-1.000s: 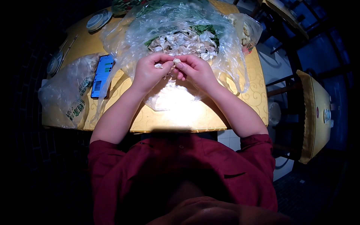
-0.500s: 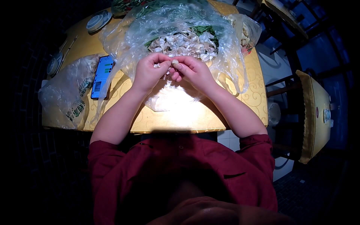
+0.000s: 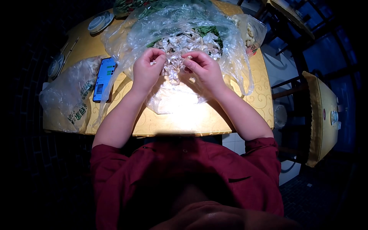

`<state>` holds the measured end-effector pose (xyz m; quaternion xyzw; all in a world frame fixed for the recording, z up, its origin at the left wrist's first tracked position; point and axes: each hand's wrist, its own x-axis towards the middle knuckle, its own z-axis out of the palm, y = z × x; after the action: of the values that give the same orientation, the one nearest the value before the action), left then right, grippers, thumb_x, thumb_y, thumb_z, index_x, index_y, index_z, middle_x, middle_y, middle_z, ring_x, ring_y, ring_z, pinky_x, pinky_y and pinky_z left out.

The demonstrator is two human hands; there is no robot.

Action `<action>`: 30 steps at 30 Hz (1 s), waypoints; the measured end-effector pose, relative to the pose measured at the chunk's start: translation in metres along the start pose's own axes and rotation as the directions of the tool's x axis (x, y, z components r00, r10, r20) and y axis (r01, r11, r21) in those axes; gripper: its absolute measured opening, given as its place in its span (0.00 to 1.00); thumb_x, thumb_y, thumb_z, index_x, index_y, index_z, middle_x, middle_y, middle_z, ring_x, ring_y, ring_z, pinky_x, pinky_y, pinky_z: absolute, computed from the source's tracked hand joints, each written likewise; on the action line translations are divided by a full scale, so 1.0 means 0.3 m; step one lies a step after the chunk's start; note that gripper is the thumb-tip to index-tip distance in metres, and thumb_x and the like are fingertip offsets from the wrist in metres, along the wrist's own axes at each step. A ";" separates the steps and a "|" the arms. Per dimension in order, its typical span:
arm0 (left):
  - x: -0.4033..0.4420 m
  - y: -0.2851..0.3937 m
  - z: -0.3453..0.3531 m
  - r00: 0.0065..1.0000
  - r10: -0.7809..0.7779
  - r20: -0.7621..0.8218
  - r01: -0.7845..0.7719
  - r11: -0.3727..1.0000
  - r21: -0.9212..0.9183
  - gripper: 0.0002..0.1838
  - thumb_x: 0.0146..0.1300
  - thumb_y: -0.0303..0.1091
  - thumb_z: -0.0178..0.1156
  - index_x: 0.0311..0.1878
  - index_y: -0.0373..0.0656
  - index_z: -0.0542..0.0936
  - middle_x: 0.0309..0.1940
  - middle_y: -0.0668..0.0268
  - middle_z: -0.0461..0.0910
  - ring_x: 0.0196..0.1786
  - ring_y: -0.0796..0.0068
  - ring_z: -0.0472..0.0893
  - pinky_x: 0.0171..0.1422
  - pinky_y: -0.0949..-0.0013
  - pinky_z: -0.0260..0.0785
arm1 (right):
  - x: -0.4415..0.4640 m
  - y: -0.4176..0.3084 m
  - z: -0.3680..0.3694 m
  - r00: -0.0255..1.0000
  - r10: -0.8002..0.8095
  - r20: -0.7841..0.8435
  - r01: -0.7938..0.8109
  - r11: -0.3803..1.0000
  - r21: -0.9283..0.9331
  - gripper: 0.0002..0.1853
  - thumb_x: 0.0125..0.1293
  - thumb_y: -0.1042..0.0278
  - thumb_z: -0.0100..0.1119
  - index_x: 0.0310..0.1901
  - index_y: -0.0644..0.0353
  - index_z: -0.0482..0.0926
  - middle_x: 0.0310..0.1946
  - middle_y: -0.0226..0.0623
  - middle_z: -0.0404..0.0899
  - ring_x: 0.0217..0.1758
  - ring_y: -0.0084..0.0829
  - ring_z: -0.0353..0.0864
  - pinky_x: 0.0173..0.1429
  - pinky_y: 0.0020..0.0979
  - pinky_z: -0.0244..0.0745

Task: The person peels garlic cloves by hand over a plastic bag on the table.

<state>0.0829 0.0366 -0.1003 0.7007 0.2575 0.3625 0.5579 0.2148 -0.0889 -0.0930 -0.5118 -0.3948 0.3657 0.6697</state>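
Note:
My right hand [image 3: 206, 69] pinches a small pale garlic clove [image 3: 189, 58] between thumb and forefinger. Across from it, my left hand [image 3: 148, 69] is closed, thumb against fingers. A whitish bit shows by its palm, too small to name for certain. Between and beyond both hands lies a heap of papery garlic skins [image 3: 174, 63], resting on a clear plastic bag [image 3: 165, 103]. Green leaves [image 3: 209, 31] show behind the skins, partly covered by the plastic.
A phone [image 3: 104, 80] with its screen lit lies left of my arm, beside another plastic bag [image 3: 67, 97] with green print. Stacked dishes [image 3: 100, 22] stand at the far left. Peeled garlic cloves fill a bag [image 3: 251, 34] at the right, on the yellow tablecloth [image 3: 257, 109].
My hands have parted, the left moving left and the right moving right. The clove stays in my right fingers, and more of the skin heap shows between the hands.

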 end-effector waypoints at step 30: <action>-0.012 0.017 -0.005 0.831 -0.028 0.555 0.085 0.993 -0.078 0.07 0.57 0.35 0.59 0.31 0.42 0.75 0.23 0.73 0.73 0.25 0.88 0.69 0.26 0.82 0.60 | 0.004 0.006 -0.022 0.975 0.082 0.208 -0.060 0.992 -0.111 0.09 0.63 0.65 0.55 0.39 0.61 0.71 0.30 0.27 0.73 0.30 0.16 0.70 0.32 0.18 0.66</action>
<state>0.0792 0.0336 -0.0959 0.7390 0.0875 0.1403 0.6531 0.2210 -0.0899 -0.0957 -0.5180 -0.4638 0.4208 0.5826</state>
